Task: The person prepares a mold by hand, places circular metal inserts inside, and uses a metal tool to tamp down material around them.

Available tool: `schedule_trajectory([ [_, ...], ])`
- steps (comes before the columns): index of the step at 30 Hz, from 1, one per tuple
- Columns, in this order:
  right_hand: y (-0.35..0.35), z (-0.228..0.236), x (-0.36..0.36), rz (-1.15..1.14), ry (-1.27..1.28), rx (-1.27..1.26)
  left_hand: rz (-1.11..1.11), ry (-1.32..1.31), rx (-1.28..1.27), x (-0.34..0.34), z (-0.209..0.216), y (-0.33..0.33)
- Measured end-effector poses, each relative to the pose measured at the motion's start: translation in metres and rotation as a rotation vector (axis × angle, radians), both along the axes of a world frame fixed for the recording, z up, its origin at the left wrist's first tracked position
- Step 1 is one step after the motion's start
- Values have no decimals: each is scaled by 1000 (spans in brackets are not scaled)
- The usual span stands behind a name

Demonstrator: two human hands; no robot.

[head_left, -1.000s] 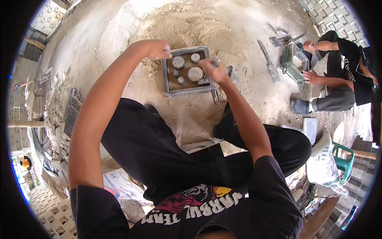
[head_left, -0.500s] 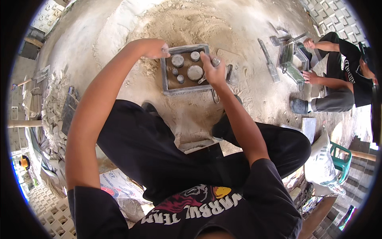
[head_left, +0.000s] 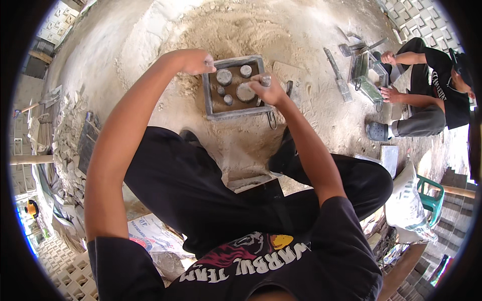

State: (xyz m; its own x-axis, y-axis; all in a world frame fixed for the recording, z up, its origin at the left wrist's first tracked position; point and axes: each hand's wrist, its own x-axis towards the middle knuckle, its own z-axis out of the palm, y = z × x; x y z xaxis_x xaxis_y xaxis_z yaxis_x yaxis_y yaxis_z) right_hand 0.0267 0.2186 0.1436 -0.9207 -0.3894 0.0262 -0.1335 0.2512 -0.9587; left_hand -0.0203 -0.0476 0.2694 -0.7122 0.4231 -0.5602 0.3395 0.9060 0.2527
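On the ground before me lies a rectangular grey frame [head_left: 207, 103] filled with packed brown sand [head_left: 240, 106]. Several round, pale-topped pieces of different sizes sit in the sand, among them a large disc [head_left: 245, 92] and a medium one [head_left: 224, 77]. My left hand [head_left: 197, 62] is at the far left corner of the frame, fingers curled together; what they hold, if anything, is hidden. Over the right side of the frame, my right hand [head_left: 269, 91] is closed round a small hand tool [head_left: 265, 80] with a rounded handle end; its lower part is mostly covered.
Loose sand [head_left: 236, 32] is heaped beyond the frame. A flat board [head_left: 288, 75] lies right of it. Farther right, a co-worker [head_left: 437, 85] handles a similar frame [head_left: 369, 70] near a long bar [head_left: 337, 75]. Rubble [head_left: 70, 135] lies left, a white sack [head_left: 404, 200] right.
My right hand has shifted slightly left and down, now nearer the large disc. My left hand stays at the corner. The co-worker's hands have moved a little.
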Motion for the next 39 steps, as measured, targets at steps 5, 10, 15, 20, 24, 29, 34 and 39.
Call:
schedule_trajectory([
  [5, -8, 46, 5, -74, -30, -129, 48, -25, -73, -1, -10, -8],
  [10, 11, 5, -11, -133, -79, -241, -26, 52, -70, -3, -11, -8],
  [15, -4, 34, 23, -199, -16, -241, 31, -28, -87, 1, -6, -4],
  [20, -27, 29, 28, -354, 32, -283, -32, 11, -89, -1, -8, 2],
  [24, -36, 24, 30, -444, 217, -180, -79, 37, -39, 0, -2, 13],
  [29, -43, 38, 35, -560, 467, -180, -105, 89, -77, 0, -6, 8],
  [34, -45, 29, 36, -612, 332, -182, -5, -21, -89, 5, 1, 7],
  [39, -60, 29, 45, -634, 416, -136, -25, 51, -75, 2, 0, 5],
])
